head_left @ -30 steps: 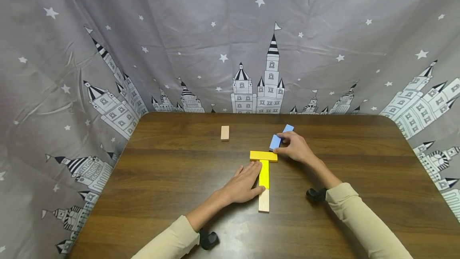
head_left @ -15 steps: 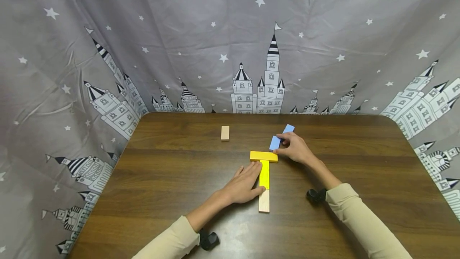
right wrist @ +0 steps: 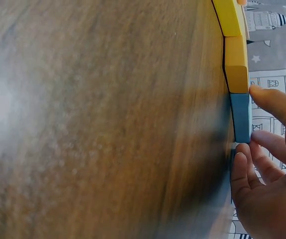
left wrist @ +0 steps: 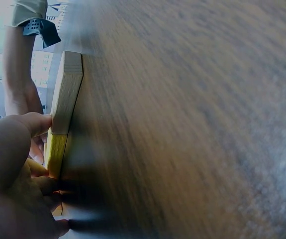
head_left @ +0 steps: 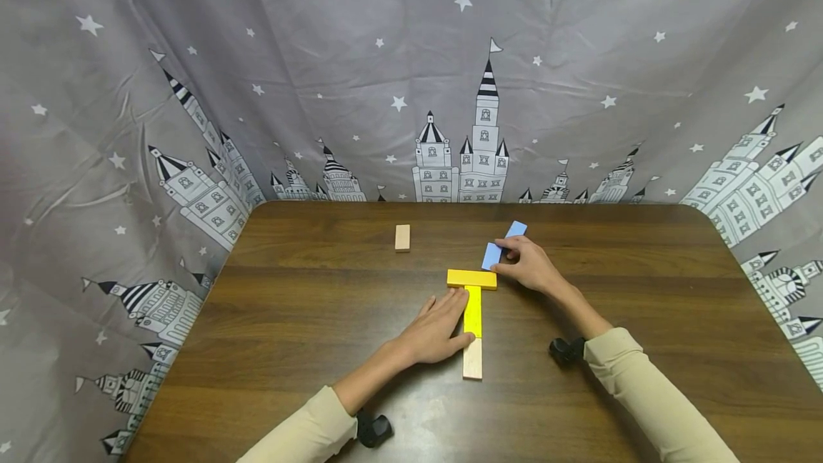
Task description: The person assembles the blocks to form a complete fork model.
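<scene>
Two blue blocks lie end to end in a slanting line on the table. My right hand (head_left: 529,264) holds the nearer blue block (head_left: 491,254), its thumb at the near end and a fingertip at the far end. Beyond the fingers shows the farther blue block (head_left: 516,228). The near end of the held block meets a crosswise deep-yellow block (head_left: 471,279). Below that, a bright yellow block (head_left: 473,311) and a plain wooden block (head_left: 472,359) run toward me in line. My left hand (head_left: 434,331) rests along the bright yellow block's left side, fingers extended, thumb near its joint with the wooden block.
Another plain wooden block (head_left: 402,239) lies by itself toward the back of the brown table (head_left: 308,320). Behind the table hangs a grey curtain (head_left: 360,34) printed with castles and stars. A dark camera is strapped at each wrist.
The nearer blue block has shifted very slightly under my right fingers. My left hand and the other blocks keep their places.
</scene>
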`<state>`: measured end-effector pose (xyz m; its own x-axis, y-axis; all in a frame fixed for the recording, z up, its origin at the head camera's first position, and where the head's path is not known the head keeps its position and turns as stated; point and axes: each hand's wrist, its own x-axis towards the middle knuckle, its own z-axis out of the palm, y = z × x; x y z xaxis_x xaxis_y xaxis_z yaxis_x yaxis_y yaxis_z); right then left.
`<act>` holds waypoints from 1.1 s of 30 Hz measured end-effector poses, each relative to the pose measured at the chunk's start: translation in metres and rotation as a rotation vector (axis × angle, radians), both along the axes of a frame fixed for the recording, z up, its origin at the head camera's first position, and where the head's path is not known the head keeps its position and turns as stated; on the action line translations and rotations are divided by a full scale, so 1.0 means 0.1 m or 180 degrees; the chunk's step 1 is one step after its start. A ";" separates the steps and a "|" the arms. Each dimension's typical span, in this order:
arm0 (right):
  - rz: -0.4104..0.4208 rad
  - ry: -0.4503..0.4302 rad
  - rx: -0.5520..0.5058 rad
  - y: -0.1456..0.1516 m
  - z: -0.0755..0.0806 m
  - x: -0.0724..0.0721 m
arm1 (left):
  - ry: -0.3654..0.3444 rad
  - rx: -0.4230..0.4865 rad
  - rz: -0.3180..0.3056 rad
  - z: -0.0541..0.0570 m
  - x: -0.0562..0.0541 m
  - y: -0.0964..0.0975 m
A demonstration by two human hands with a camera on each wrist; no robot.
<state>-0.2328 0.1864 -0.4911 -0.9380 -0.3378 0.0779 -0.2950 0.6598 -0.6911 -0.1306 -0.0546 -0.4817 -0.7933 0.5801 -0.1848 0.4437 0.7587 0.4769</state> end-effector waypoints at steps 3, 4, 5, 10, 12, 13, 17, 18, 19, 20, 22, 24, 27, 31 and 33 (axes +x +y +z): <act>0.0014 0.0003 -0.0011 0.00 0.00 0.00 | 0.0012 -0.0004 -0.0007 0.00 0.00 0.00; 0.0017 0.0002 -0.0013 0.00 0.00 0.00 | 0.0015 -0.0003 -0.0008 0.00 0.00 0.00; 0.0021 0.0000 -0.0013 0.00 0.00 0.00 | 0.0018 -0.0004 -0.0010 0.00 0.00 0.00; 0.0049 -0.0010 -0.0008 -0.01 0.01 -0.01 | 0.0019 -0.0010 -0.0010 -0.01 -0.01 0.00; 0.0059 -0.0013 -0.0008 -0.01 0.02 -0.01 | 0.0021 -0.0011 -0.0009 -0.01 -0.01 0.00; 0.0062 -0.0011 -0.0003 -0.01 0.02 -0.01 | 0.0022 -0.0008 -0.0008 -0.01 -0.01 0.00; 0.0067 -0.0008 0.0019 -0.02 0.02 -0.02 | 0.0032 -0.0009 -0.0010 -0.01 -0.01 0.00; 0.0069 -0.0006 0.0026 -0.02 0.02 -0.02 | 0.0034 -0.0011 -0.0009 0.00 -0.01 0.00; 0.0073 -0.0004 0.0033 -0.02 0.02 -0.02 | 0.0035 -0.0018 -0.0008 0.00 -0.01 0.00; 0.0077 -0.0002 0.0039 -0.02 0.01 -0.01 | 0.0034 -0.0027 -0.0008 0.00 -0.01 0.00; 0.0084 0.0010 0.0039 -0.02 0.01 -0.01 | 0.0033 -0.0044 -0.0008 0.00 -0.01 0.00; 0.0079 0.0021 0.0014 -0.01 0.01 -0.01 | 0.0032 -0.0050 -0.0006 -0.01 -0.01 0.00; 0.0011 0.0063 -0.0066 0.01 0.03 -0.01 | 0.0026 -0.0044 -0.0004 0.00 -0.01 0.00; -0.0171 0.0139 -0.0166 0.08 0.07 -0.03 | 0.0010 -0.0029 0.0000 0.01 0.00 0.00; -0.0261 0.0166 -0.0175 0.12 0.07 -0.05 | 0.0007 -0.0027 0.0002 0.01 0.01 0.00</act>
<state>-0.2376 0.1988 -0.4841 -0.9565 -0.2539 0.1437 -0.2781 0.6447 -0.7120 -0.1300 -0.0548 -0.4804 -0.7941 0.5779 -0.1881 0.4442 0.7631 0.4694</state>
